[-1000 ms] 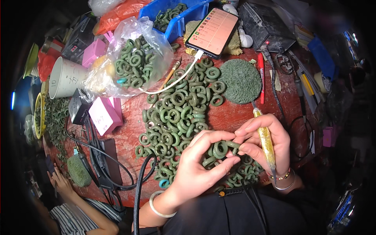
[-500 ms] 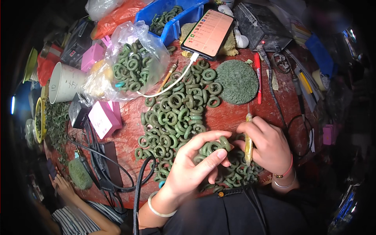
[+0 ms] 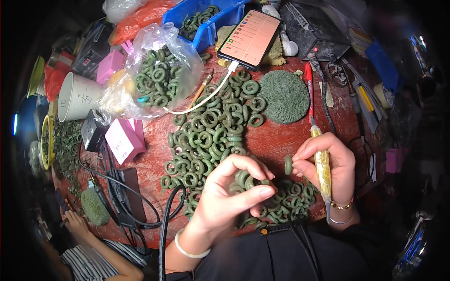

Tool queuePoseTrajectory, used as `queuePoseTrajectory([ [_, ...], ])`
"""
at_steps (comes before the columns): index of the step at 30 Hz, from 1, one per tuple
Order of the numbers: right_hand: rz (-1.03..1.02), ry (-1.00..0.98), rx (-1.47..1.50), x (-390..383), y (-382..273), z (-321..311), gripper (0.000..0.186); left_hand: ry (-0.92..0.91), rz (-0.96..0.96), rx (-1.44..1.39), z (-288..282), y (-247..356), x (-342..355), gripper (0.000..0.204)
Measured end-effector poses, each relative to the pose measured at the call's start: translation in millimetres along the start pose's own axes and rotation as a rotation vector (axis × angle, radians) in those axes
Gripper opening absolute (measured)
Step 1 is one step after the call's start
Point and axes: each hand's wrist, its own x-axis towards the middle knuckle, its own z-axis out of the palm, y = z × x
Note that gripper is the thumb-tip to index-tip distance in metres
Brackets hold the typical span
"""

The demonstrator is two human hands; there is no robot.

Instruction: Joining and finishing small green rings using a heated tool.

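My left hand (image 3: 225, 196) is curled around several green rings (image 3: 243, 179), below the large pile of similar rings (image 3: 204, 140). At its right, my right hand (image 3: 330, 164) pinches a single green ring (image 3: 288, 164) upright at its fingertips, apart from my left hand, and also holds a yellow-wrapped pen-like tool (image 3: 322, 173) with a thin tip pointing away from me. Beyond it lie a round rough green pad (image 3: 283, 97) and a red pen (image 3: 309, 89). More loose rings (image 3: 295, 201) lie behind and below my hands.
A phone (image 3: 251, 37), blue bin (image 3: 171, 16), plastic bag of rings (image 3: 140, 84), pink blocks (image 3: 121, 140), white cup (image 3: 75, 98), black device (image 3: 314, 33) and cables (image 3: 129, 201) crowd the red table (image 3: 267, 140). Another person's hand (image 3: 75, 222) is at the lower left.
My right hand has moved up and right, away from my left hand, turning the tool, and now shows a ring between its fingertips. My left hand's fingers have shifted slightly around its rings.
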Motion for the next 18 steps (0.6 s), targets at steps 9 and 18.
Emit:
queuePoseTrajectory([
  [9, -0.057, -0.116, 0.187, -5, 3, 8, 0.017, -0.042, 0.206, 0.599, 8, 4, 4, 0.04],
  [18, -0.319, -0.428, -0.559, -2, 4, 11, 0.045, 0.065, 0.005, -0.127, 6, 8, -1, 0.041],
])
